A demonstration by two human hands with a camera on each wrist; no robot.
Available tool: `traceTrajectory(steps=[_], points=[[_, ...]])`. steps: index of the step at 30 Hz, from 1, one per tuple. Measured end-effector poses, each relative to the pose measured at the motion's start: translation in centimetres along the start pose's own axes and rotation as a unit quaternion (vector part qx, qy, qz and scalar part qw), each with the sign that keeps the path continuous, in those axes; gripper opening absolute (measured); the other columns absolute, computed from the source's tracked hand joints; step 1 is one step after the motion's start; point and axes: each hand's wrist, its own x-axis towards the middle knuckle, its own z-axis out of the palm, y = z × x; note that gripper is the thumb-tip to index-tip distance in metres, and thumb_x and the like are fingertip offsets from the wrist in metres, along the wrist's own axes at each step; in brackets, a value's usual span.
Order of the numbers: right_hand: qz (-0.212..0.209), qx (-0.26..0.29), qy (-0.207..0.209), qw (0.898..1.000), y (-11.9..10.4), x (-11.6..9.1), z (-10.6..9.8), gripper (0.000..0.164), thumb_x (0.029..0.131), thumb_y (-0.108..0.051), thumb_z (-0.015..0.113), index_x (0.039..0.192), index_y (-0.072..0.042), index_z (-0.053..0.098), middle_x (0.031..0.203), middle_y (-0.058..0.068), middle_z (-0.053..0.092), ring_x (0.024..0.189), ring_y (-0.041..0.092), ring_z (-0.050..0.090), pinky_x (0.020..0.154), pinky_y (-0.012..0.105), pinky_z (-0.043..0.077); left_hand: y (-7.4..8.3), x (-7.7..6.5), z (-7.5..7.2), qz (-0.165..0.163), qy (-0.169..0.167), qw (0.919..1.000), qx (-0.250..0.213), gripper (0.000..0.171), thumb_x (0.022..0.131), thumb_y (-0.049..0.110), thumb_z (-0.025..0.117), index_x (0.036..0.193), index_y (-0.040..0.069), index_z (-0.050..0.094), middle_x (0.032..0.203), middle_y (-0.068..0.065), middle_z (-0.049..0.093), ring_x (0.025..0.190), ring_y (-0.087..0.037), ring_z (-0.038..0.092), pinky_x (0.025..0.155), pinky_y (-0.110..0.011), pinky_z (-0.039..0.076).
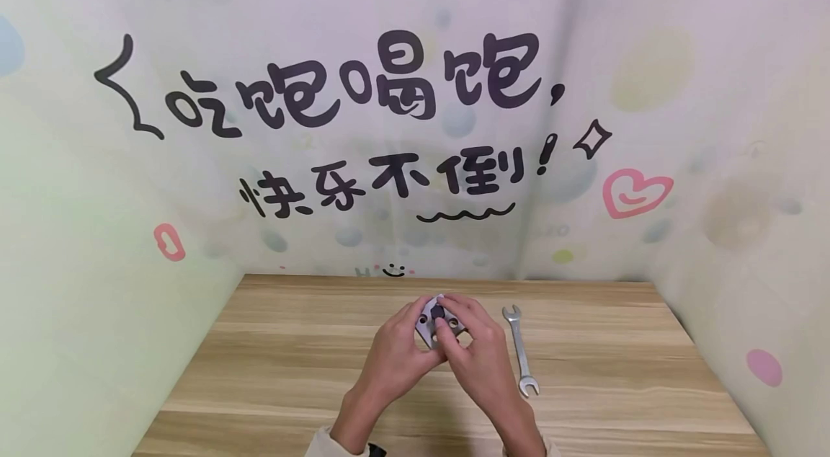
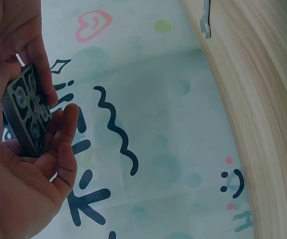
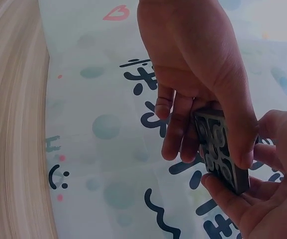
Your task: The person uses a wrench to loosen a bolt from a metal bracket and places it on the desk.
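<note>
Both hands meet over a square grey metal plate (image 1: 425,333) with round holes, raised above the table in the head view. My left hand (image 1: 397,350) grips the plate by its side and lower edge. A dark bolt head (image 1: 437,311) stands at the plate's upper corner, with the thumb and forefinger of my right hand (image 1: 481,356) pinching it. The plate's other face (image 2: 28,104), with rounded recesses, shows in the left wrist view. In the right wrist view the right thumb lies along the plate's edge (image 3: 239,179); the bolt is hidden there.
An open-ended wrench (image 1: 521,352) lies on the wood-grain table (image 1: 292,370), right of my right hand. Behind the table rises a pale printed wall sheet (image 1: 389,248) with black lettering, and similar sheets stand at both sides.
</note>
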Motion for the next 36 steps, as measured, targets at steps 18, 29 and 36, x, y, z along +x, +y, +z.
traceTrajectory(steps=[18, 29, 36], points=[[0.031, -0.015, 0.011, 0.999, -0.32, -0.16, 0.13, 0.018, 0.080, -0.020, 0.066, 0.095, -0.014, 0.059, 0.107, 0.000, 0.061, 0.090, 0.011, 0.059, 0.070, 0.029, 0.050, 0.22, -0.06, 0.09, 0.001, -0.001, 1.0000, -0.007, 0.058, 0.069, 0.040, 0.073, 0.119, 0.020, 0.052, 0.103, 0.009, 0.058, 0.086, -0.004, 0.055, 0.072, -0.025, 0.047], [-0.005, -0.012, 0.018, 1.000, -0.04, -0.10, 0.13, 0.022, 0.080, -0.013, 0.064, 0.101, -0.011, 0.063, 0.106, 0.001, 0.061, 0.094, 0.013, 0.059, 0.075, 0.032, 0.050, 0.20, 0.00, 0.15, 0.008, 0.007, 0.9999, 0.004, 0.058, 0.068, 0.037, 0.074, 0.118, 0.018, 0.052, 0.098, 0.009, 0.058, 0.081, -0.003, 0.054, 0.069, -0.022, 0.046], [-0.010, -0.022, 0.018, 1.000, 0.01, -0.08, 0.09, 0.024, 0.080, -0.012, 0.063, 0.104, -0.012, 0.064, 0.108, 0.001, 0.060, 0.095, 0.014, 0.059, 0.078, 0.028, 0.048, 0.07, 0.03, 0.28, 0.013, 0.014, 0.9998, 0.006, 0.058, 0.066, 0.036, 0.074, 0.118, 0.020, 0.053, 0.097, 0.010, 0.058, 0.080, -0.002, 0.053, 0.069, -0.022, 0.046]])
